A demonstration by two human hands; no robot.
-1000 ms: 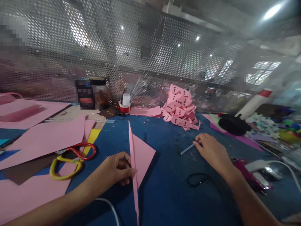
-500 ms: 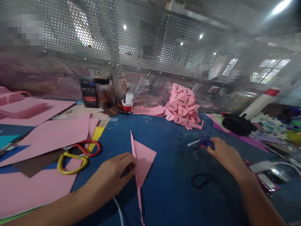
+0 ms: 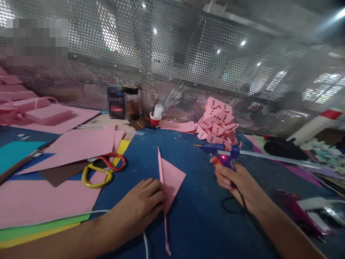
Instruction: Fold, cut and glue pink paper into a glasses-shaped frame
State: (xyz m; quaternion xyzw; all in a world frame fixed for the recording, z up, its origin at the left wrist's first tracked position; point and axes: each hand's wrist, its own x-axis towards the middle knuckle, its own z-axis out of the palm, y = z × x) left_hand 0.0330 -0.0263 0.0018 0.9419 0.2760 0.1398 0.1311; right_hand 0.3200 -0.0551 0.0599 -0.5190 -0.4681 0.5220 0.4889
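Observation:
My left hand [image 3: 141, 203] rests on the blue table, fingers curled against the folded edge of a pink paper triangle [image 3: 170, 180] and pinching it. My right hand [image 3: 237, 181] is wrapped round the handle of a purple glue gun [image 3: 222, 153] held upright above the table, nozzle pointing left, a red light glowing on its body. A long clear glue stick [image 3: 280, 158] juts out of its back to the right. The black cord [image 3: 231, 205] loops on the table below my wrist.
Red and yellow scissors [image 3: 104, 169] lie left on pink sheets [image 3: 70, 147]. A heap of dotted pink paper pieces [image 3: 218, 122] sits at the back, beside a small red cup [image 3: 155, 120] and jars [image 3: 122, 102]. A perforated metal screen [image 3: 172, 61] bounds the table. Clutter fills the right.
My right hand took the glue gun off the table and raised it upright nearer the pink triangle. My left hand lowered the paper's edge and now presses it flatter.

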